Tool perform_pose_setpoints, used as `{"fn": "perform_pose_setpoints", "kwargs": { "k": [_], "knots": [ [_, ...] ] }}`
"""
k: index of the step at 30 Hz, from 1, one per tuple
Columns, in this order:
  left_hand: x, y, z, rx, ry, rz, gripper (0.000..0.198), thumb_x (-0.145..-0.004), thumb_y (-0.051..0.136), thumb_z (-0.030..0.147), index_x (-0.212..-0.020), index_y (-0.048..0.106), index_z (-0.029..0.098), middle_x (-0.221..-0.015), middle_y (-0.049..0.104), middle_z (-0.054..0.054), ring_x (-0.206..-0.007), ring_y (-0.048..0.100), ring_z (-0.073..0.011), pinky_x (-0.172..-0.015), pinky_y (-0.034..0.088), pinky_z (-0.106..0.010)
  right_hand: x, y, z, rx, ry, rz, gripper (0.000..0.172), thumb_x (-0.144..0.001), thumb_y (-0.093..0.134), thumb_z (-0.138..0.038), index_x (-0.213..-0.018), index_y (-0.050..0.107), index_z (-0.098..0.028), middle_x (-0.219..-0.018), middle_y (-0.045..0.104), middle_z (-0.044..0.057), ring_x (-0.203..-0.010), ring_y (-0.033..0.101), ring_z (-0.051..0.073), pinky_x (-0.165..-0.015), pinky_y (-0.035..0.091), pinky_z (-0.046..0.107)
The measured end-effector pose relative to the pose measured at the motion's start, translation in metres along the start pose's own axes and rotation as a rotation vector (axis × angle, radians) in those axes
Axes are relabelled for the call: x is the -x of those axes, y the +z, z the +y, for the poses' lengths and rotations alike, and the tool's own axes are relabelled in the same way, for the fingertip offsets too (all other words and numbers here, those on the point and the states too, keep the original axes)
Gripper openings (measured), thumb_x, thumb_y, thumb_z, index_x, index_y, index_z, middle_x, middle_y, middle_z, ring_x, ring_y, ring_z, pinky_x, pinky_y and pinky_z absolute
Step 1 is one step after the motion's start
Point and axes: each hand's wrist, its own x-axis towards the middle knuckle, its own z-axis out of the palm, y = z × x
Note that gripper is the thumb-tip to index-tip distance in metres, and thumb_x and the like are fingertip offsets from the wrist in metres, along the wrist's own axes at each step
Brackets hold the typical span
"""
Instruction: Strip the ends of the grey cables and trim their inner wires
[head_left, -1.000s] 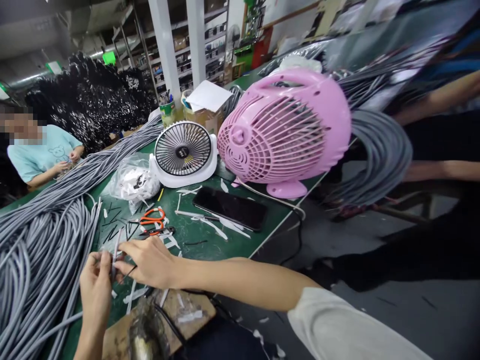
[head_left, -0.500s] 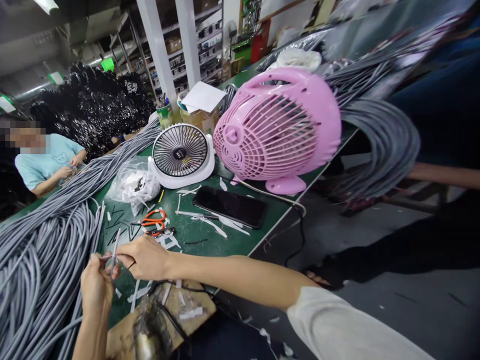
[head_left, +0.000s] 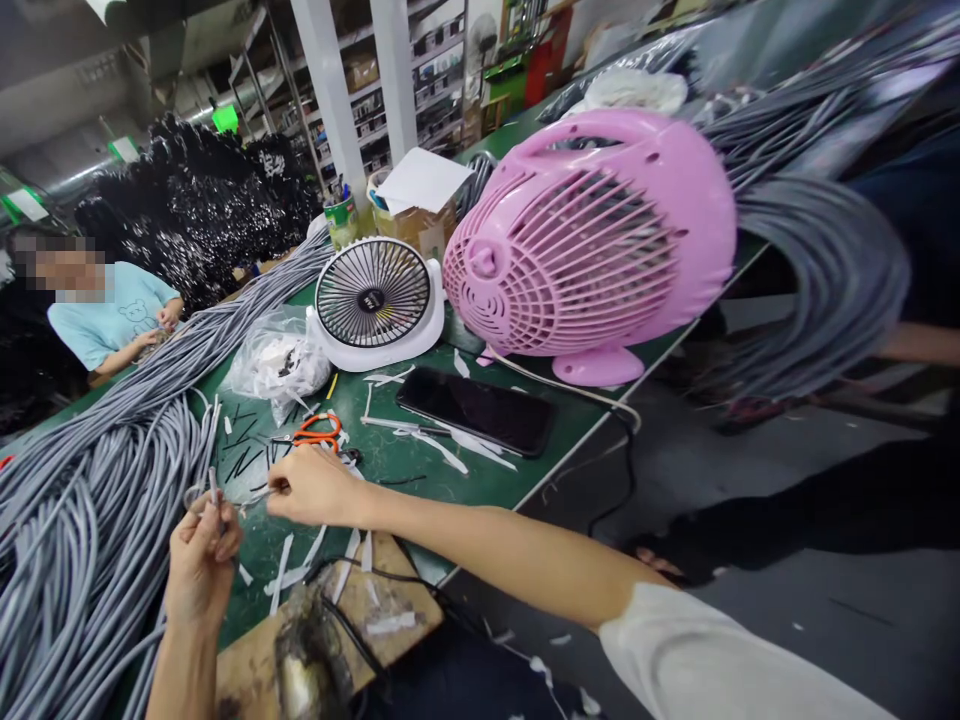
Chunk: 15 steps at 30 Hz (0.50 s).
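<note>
My left hand [head_left: 201, 555] is closed on the end of a grey cable [head_left: 214, 488], whose tip stands up above the fingers. To its right, my right hand [head_left: 319, 487] is closed in a pinch on a thin pale strand [head_left: 255, 497] that runs across to the left hand. Orange-handled scissors [head_left: 319, 432] lie on the green table [head_left: 397, 490] just behind the right hand, partly hidden by it. Beside the left hand is a large heap of grey cables [head_left: 82, 520].
A phone [head_left: 476, 410], white fan [head_left: 375, 300], pink fan [head_left: 592, 240] and plastic bag [head_left: 277, 360] stand or lie behind my hands. A stained board [head_left: 397, 590] is near my body. Another person [head_left: 112, 310] sits at the far left.
My right hand has moved right, away from my left hand, with the pale strand now stretched between them. The view has shifted slightly.
</note>
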Motion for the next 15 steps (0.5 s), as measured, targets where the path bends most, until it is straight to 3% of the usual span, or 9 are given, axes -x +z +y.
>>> {"fn": "perform_pose_setpoints", "kwargs": {
  "k": [4, 7, 9, 11, 13, 15],
  "knots": [
    [-0.001, -0.002, 0.003, 0.019, 0.032, -0.001, 0.040, -0.040, 0.085, 0.033, -0.068, 0.063, 0.014, -0.051, 0.051, 0.006, -0.034, 0.032, 0.0015, -0.033, 0.028, -0.010, -0.006, 0.000, 0.018, 0.136, 0.061, 0.018, 0.015, -0.067, 0.055, -0.013, -0.074, 0.068, -0.012, -0.078, 0.067, 0.012, -0.072, 0.062, 0.021, -0.061, 0.044, 0.028],
    [-0.003, -0.003, -0.001, -0.035, 0.048, -0.022, 0.040, -0.040, 0.084, 0.034, -0.067, 0.064, 0.012, -0.052, 0.053, 0.004, -0.035, 0.033, 0.0016, -0.033, 0.026, -0.011, -0.010, -0.019, 0.026, 0.177, 0.039, 0.109, 0.021, -0.065, 0.065, -0.020, -0.086, 0.067, -0.016, -0.090, 0.065, 0.008, -0.085, 0.060, 0.021, -0.073, 0.047, 0.028],
    [-0.004, -0.003, -0.004, -0.089, 0.043, -0.041, 0.040, -0.040, 0.084, 0.035, -0.066, 0.065, 0.010, -0.052, 0.054, 0.002, -0.036, 0.034, 0.0008, -0.034, 0.024, -0.012, -0.012, -0.047, 0.031, 0.207, 0.074, 0.280, 0.033, -0.077, 0.055, -0.024, -0.108, 0.060, -0.015, -0.110, 0.059, 0.010, -0.102, 0.054, 0.021, -0.088, 0.044, 0.030],
    [-0.005, -0.003, -0.008, -0.133, 0.045, -0.062, 0.040, -0.041, 0.083, 0.036, -0.066, 0.065, 0.010, -0.052, 0.055, 0.001, -0.036, 0.034, 0.0000, -0.034, 0.022, -0.013, -0.016, -0.087, 0.042, 0.249, 0.145, 0.485, 0.046, -0.084, 0.044, -0.024, -0.128, 0.042, -0.012, -0.130, 0.043, 0.014, -0.120, 0.039, 0.025, -0.102, 0.032, 0.039],
    [-0.005, -0.004, -0.011, -0.169, 0.059, -0.088, 0.040, -0.044, 0.081, 0.038, -0.067, 0.066, 0.009, -0.053, 0.055, 0.000, -0.036, 0.033, -0.0002, -0.035, 0.021, -0.014, -0.024, -0.128, 0.060, 0.294, 0.201, 0.634, 0.064, -0.081, 0.050, -0.029, -0.137, 0.025, -0.013, -0.141, 0.027, 0.016, -0.129, 0.023, 0.032, -0.104, 0.022, 0.051],
    [-0.006, -0.005, -0.013, -0.213, 0.071, -0.119, 0.039, -0.047, 0.080, 0.039, -0.068, 0.066, 0.009, -0.054, 0.056, 0.000, -0.037, 0.033, -0.0004, -0.036, 0.020, -0.015, -0.033, -0.163, 0.083, 0.424, 0.234, 0.678, 0.081, -0.074, 0.060, -0.040, -0.139, 0.020, -0.014, -0.140, 0.027, 0.018, -0.129, 0.023, 0.037, -0.101, 0.025, 0.055]
  ]
}}
